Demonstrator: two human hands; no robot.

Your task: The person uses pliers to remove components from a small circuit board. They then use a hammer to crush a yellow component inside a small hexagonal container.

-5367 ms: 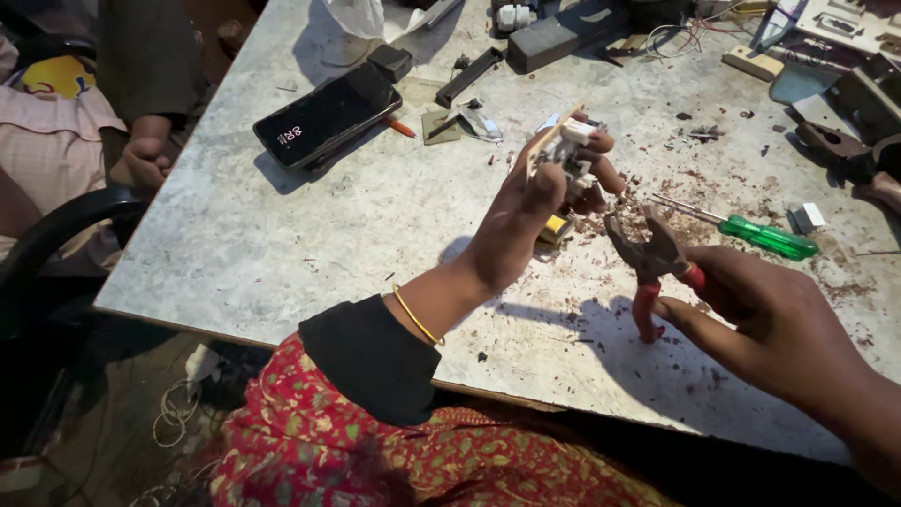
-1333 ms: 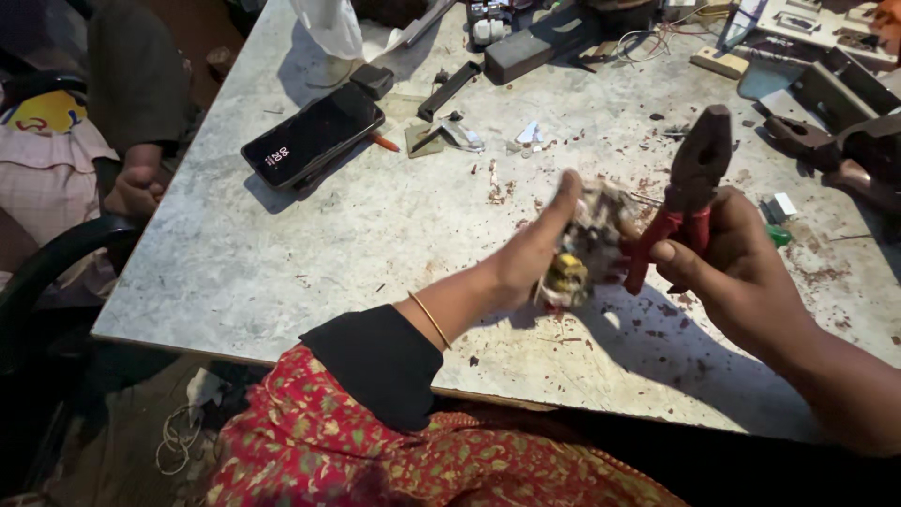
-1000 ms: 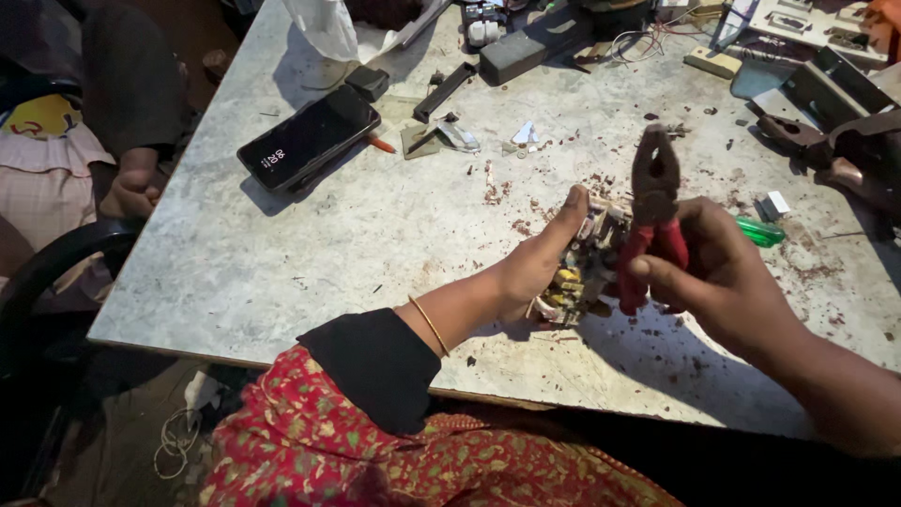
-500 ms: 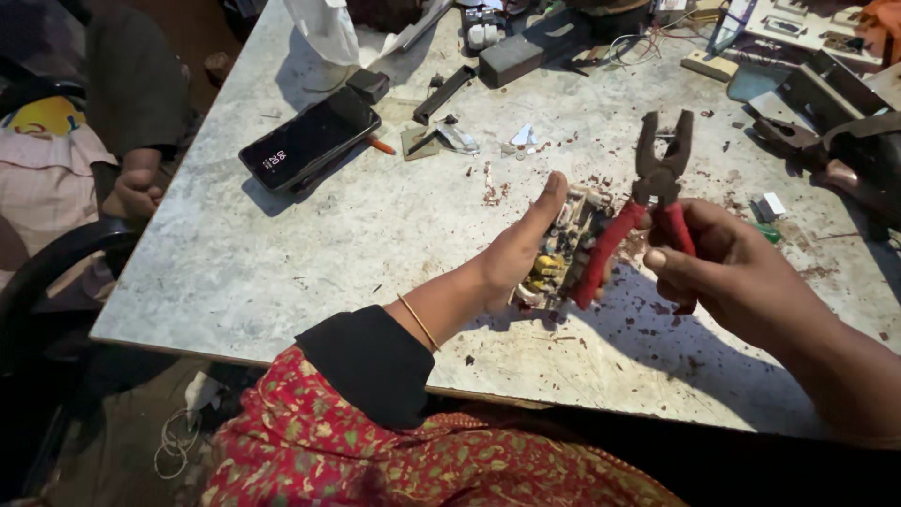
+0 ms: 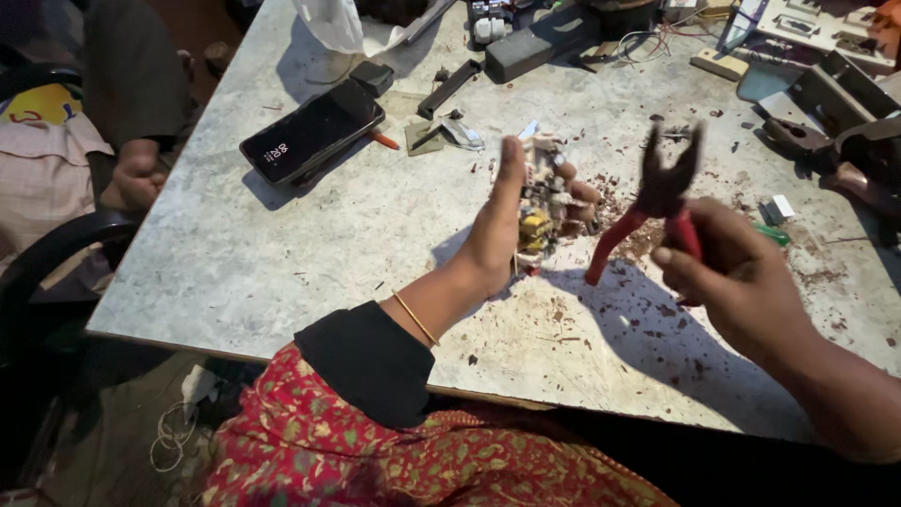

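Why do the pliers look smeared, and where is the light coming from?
Head view: the pliers in the right hand are motion-blurred, jaws open; the left hand and circuit board are sharper. Shadows fall down-right across the table, so light likely comes from upper left; the edges are dark.

Since half a second ago my right hand (image 5: 727, 272) has drawn the red-handled steel pliers (image 5: 648, 211) off the small component-crowded circuit board (image 5: 544, 202); they now hang apart from it, nose up, jaws spread. My left hand (image 5: 511, 225) has turned the board more upright, thumb straight. Five seconds back, both hands worked lower, nearer the marble tabletop (image 5: 282, 253).
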